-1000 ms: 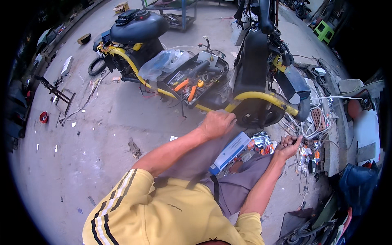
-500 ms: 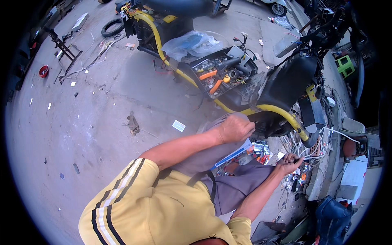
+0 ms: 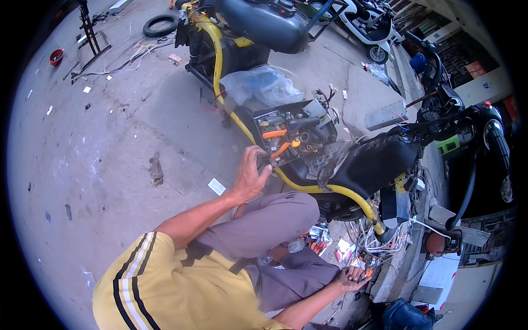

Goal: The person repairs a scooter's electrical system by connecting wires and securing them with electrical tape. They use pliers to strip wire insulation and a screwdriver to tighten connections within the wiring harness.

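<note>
My left hand point(image 3: 250, 175) is raised beside the near left corner of a black tool tray point(image 3: 273, 160), thumb and fingers apart around that corner; touching cannot be told. Inside the tray lie orange-handled pliers point(image 3: 279, 150), dark tools and small parts. It rests on the yellow frame point(image 3: 352, 193) of a stripped scooter. Low on the right, my right hand point(image 3: 352, 279) is palm up with its fingers curled in, and what they hold, if anything, is hidden. A small orange piece point(image 3: 369, 272) shows at its fingertips.
White cables point(image 3: 379, 239) and colourful packets point(image 3: 319, 237) litter the ground past my knees. A clear plastic bag point(image 3: 264, 85) lies behind the tray. The scooter's black seat point(image 3: 379, 159) and handlebar point(image 3: 498, 148) stand to the right. A tyre point(image 3: 160, 26) lies far left.
My left hand has gone from closed above my knee to opened out at the tray's corner. My right hand stays curled. The whole view has shifted, and a blue-and-white strip by my knee is no longer visible.
</note>
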{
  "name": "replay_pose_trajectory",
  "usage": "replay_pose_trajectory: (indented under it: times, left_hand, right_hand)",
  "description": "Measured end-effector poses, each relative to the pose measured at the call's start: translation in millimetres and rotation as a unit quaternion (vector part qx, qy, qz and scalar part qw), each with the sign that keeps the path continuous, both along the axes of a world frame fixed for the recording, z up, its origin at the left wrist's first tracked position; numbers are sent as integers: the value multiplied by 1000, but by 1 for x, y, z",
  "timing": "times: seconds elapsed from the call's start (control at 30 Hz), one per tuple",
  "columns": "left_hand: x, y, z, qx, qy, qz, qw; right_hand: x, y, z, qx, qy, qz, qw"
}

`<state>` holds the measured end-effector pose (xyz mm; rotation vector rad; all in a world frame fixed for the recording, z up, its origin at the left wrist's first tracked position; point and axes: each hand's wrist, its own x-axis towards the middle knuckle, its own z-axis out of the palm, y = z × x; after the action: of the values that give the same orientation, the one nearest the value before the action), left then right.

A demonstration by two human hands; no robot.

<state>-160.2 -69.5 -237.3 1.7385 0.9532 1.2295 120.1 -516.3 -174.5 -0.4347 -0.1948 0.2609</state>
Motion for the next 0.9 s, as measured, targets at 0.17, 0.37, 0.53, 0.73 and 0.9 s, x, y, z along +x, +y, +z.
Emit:
replay_pose_trajectory:
  times: [0.17,0.37,0.53,0.73,0.9]
  left_hand:
    - [13,69,-54,-234,-12,2,972]
    - [34,79,-71,-407,-19,-81,910]
    - [36,72,-70,-462,-118,-100,873]
    - [48,60,-61,-460,-149,-60,873]
    - [70,30,-55,-488,-95,-70,865]
  right_hand:
    - [-1,16,5,-42,19,-38,998]
    - [7,11,-4,-51,9,-23,998]
    - [4,18,-3,-68,-1,-18,998]
    - [-2,30,4,-102,21,-54,993]
    - [-2,28,3,-103,31,-57,993]
